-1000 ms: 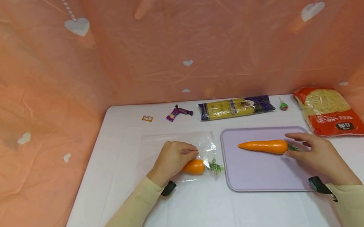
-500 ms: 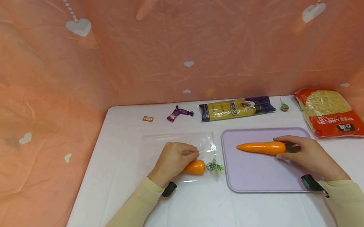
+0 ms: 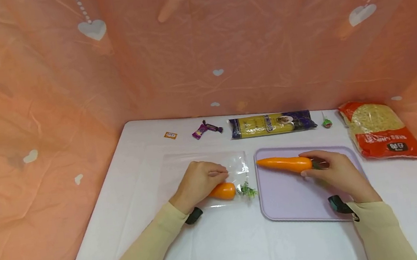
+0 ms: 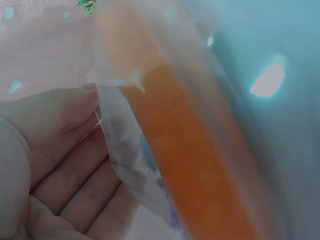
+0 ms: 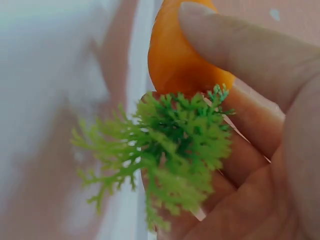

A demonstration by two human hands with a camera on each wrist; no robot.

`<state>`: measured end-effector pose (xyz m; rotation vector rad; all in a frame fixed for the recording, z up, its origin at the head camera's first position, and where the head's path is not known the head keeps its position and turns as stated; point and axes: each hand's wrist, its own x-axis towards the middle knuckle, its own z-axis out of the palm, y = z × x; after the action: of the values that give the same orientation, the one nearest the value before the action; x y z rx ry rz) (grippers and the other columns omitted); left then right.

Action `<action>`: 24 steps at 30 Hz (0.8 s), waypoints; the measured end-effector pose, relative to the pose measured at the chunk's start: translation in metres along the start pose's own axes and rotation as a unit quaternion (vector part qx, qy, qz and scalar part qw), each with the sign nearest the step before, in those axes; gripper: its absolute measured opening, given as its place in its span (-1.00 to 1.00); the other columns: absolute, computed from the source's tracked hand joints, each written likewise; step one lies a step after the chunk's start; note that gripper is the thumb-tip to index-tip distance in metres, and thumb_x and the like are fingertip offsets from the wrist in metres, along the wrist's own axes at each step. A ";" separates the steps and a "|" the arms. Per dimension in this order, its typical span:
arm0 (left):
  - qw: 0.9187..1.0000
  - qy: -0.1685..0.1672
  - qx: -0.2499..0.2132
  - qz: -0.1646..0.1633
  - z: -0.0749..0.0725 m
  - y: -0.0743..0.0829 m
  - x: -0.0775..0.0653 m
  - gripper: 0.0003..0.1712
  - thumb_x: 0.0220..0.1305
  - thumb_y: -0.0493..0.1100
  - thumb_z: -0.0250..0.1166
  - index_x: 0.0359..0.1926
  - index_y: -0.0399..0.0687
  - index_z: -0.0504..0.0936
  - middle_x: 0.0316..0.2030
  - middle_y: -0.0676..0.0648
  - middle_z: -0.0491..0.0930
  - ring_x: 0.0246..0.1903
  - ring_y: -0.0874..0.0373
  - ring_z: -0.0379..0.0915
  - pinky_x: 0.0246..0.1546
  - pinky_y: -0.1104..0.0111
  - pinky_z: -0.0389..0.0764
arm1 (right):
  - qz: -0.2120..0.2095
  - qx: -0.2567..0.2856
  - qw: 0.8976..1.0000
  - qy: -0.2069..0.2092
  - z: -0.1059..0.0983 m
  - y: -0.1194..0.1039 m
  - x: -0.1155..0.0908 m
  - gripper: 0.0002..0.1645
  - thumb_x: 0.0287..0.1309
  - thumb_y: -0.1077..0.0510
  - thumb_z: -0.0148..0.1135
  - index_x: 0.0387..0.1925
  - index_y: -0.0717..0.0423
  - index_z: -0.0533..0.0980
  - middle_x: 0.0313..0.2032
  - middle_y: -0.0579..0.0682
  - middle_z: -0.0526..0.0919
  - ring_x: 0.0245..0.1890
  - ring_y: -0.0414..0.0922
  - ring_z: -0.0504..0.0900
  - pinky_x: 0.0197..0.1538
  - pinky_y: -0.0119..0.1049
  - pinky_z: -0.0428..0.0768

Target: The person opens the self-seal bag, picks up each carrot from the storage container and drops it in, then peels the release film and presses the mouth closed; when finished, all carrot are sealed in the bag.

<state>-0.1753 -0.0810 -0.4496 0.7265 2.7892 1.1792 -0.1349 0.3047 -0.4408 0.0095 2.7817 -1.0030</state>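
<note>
In the head view my left hand (image 3: 200, 182) pinches the upper film of a clear plastic bag (image 3: 237, 161) lying on the white table. An orange carrot (image 3: 223, 191) lies in this bag, its green leafy top (image 3: 247, 190) at the bag's right edge. The left wrist view shows thumb and fingers at the bag's film, with the carrot (image 4: 185, 165) blurred through it. My right hand (image 3: 334, 170) grips a second carrot (image 3: 283, 164) by its thick end, above the lilac tray (image 3: 294, 202). Its green leaves (image 5: 175, 145) hang by my palm in the right wrist view.
Along the back lie an orange-wrapped sweet (image 3: 170, 135), purple-wrapped sweets (image 3: 207, 128), a pack of spaghetti (image 3: 271, 123) and a lollipop (image 3: 326, 122). A red bag of noodles (image 3: 382, 130) lies at the right. A peach cloth (image 3: 168, 73) with hearts hangs behind the table.
My right hand has closed on the second carrot's thick end and lifted it, moving left over the tray. My left hand stays at the bag.
</note>
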 end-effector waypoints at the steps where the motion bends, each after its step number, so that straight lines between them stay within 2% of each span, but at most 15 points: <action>1: 1.000 0.000 -0.001 0.000 0.000 0.000 0.000 -0.83 0.25 -0.06 0.45 -0.18 0.04 0.85 -0.23 0.08 0.80 -0.09 0.17 0.73 0.05 0.27 0.69 | -0.004 0.001 1.000 0.001 0.003 -0.003 0.002 -0.28 0.06 -0.35 0.43 0.22 -0.23 0.56 0.17 0.05 0.63 0.06 0.07 0.55 0.17 0.10 0.62; 7: 1.000 0.004 0.004 0.000 -0.001 0.001 -0.001 -0.83 0.27 -0.06 0.44 -0.18 0.03 0.85 -0.23 0.08 0.80 -0.09 0.17 0.72 0.04 0.25 0.69 | -0.034 0.013 0.999 0.006 0.019 -0.020 0.014 -0.36 0.04 -0.27 0.49 0.17 -0.24 0.60 0.10 0.01 0.68 0.01 0.05 0.60 0.12 0.03 0.65; 14: 1.000 0.017 0.010 0.007 -0.002 0.001 0.000 -0.84 0.26 -0.06 0.44 -0.18 0.04 0.85 -0.23 0.06 0.80 -0.11 0.17 0.73 0.03 0.25 0.70 | -0.054 0.020 0.998 0.001 0.036 -0.043 0.026 -0.42 0.03 -0.15 0.55 0.13 -0.26 0.62 0.10 -0.05 0.68 0.06 0.03 0.61 0.21 0.09 0.59; 24: 1.000 0.015 0.011 0.003 -0.004 0.002 0.000 -0.85 0.26 -0.03 0.45 -0.19 0.10 0.85 -0.24 0.09 0.80 -0.18 0.24 0.70 -0.05 0.34 0.71 | -0.064 0.067 0.995 -0.026 0.062 -0.071 0.041 -0.46 0.01 -0.11 0.57 0.09 -0.31 0.64 0.09 -0.16 0.68 0.02 -0.05 0.59 0.22 0.00 0.59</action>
<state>-0.1755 -0.0824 -0.4460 0.7252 2.8314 1.1723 -0.1700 0.2086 -0.4498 -0.1773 2.6910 -1.2023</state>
